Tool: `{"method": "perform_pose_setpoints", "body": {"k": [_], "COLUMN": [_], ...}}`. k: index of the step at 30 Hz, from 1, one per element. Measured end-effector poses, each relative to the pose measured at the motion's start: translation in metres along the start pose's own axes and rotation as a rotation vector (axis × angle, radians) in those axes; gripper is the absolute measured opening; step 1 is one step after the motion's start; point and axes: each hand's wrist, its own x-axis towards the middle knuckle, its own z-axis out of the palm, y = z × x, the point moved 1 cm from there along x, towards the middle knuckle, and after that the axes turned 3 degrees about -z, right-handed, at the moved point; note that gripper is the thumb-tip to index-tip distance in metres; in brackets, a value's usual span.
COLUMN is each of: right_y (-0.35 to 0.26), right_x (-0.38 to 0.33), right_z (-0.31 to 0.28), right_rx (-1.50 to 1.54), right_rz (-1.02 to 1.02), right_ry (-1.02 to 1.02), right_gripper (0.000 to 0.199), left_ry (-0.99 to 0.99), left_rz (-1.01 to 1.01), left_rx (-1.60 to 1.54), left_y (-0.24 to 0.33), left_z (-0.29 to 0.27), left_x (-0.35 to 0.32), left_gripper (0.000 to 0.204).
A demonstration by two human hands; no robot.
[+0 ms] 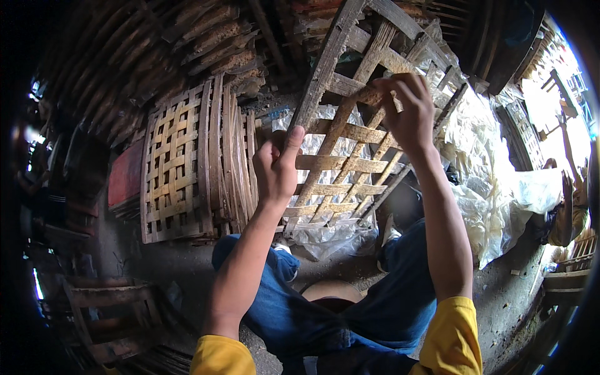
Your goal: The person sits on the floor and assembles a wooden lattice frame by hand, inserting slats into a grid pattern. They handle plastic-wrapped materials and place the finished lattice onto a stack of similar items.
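Observation:
In front of me a woven bamboo drying rack [340, 164] with a weathered wooden frame stands tilted, its upper end leaning away. My left hand [279, 165] is closed around the frame's left rail, thumb on top. Higher up on the right, my right hand [409, 115] has its fingers bent over the weave, closed on a brown bamboo strip [340, 122]. That strip crosses the lattice at a slant and curves up to the fingertips. Crumpled clear plastic [337, 240] lies behind and under the rack. The exact contact at the right fingertips is partly hidden.
To the left, several similar racks [175, 165] stand upright together beside a reddish panel [126, 175]. A large heap of whitish plastic sheeting [478, 200] lies at right. Stacked slatted pieces [212, 44] fill the back. Another person's arm [567, 209] shows at far right.

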Motion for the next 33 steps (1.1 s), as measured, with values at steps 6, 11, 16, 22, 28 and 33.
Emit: {"method": "perform_pose_setpoints", "body": {"k": [6, 11, 16, 22, 28, 33], "right_y": [0.044, 0.077, 0.068, 0.001, -0.017, -0.017], "right_x": [-0.010, -0.032, -0.022, -0.005, -0.008, -0.008], "right_z": [-0.034, -0.058, -0.059, -0.026, 0.001, 0.000], "right_rx": [0.025, -0.161, -0.172, 0.009, -0.045, -0.093], "right_rz": [0.395, 0.626, 0.414, 0.085, 0.008, 0.010], "right_ry": [0.195, -0.026, 0.129, -0.053, -0.083, -0.070], "right_gripper": [0.007, 0.018, 0.017, 0.025, 0.019, 0.018], "left_ry": [0.070, 0.122, 0.100, 0.115, 0.071, 0.030], "left_rz": [-0.092, -0.040, -0.020, -0.055, 0.006, -0.042], "left_rx": [-0.094, -0.108, -0.094, -0.152, -0.054, -0.112], "left_y": [0.002, 0.012, 0.010, 0.016, 0.001, 0.005], "left_z": [-0.008, -0.010, -0.014, 0.003, 0.005, 0.010], "left_x": [0.004, 0.008, 0.008, 0.000, -0.001, -0.006], "left_gripper": [0.035, 0.047, 0.048, 0.039, 0.037, 0.035]}}
